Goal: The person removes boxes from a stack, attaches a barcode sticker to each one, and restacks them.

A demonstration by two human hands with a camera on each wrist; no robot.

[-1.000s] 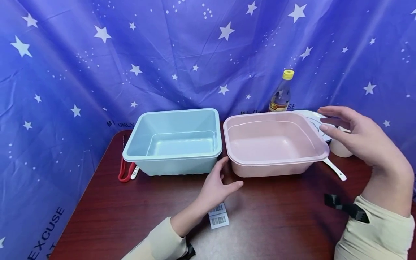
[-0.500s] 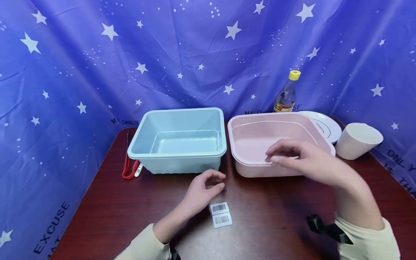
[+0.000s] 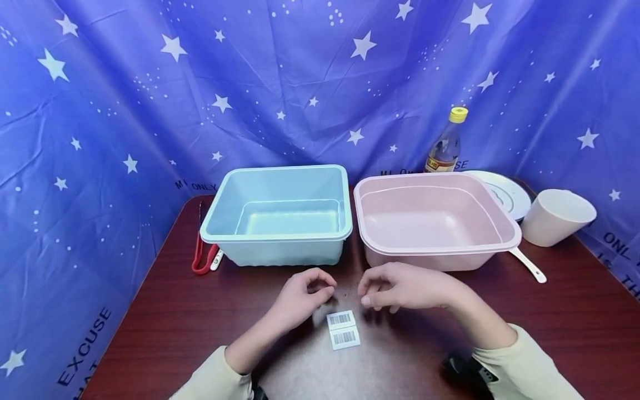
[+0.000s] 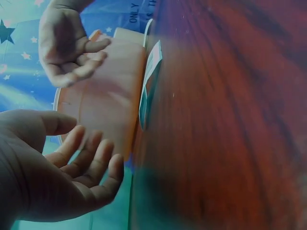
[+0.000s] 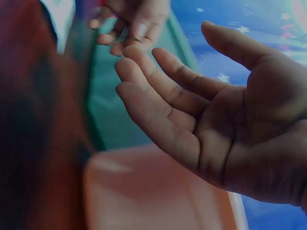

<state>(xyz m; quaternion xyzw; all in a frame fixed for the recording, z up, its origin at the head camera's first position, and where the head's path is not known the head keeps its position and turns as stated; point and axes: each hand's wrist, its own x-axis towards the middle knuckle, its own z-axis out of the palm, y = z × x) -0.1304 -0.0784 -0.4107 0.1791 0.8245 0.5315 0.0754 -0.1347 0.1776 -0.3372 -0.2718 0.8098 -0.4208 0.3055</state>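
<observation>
In the head view my left hand (image 3: 299, 297) hovers in front of the blue basin (image 3: 285, 253), fingers loosely bent and holding nothing. My right hand (image 3: 407, 286) is in front of the pink basin (image 3: 425, 261), its fingers also relaxed around nothing. Both wrist views show bare palms with the fingers apart. On the table just below the two hands lies a white paper slip (image 3: 343, 330) with two printed barcodes; neither hand touches it. Both basins stand side by side, and no objects show inside them.
Left of the blue basin lie a red-handled tool (image 3: 202, 261) and a white handle (image 3: 217, 260). Around the pink basin stand a yellow-capped bottle (image 3: 445, 145), a white plate (image 3: 512, 194), a white cup (image 3: 557, 218) and a white spoon handle (image 3: 529, 265). A starry curtain (image 3: 280, 83) hangs behind.
My right hand has come from beside the cup, left across the pink basin's front, to near the slip. My left hand has drawn back from between the basins. The basins stay put.
</observation>
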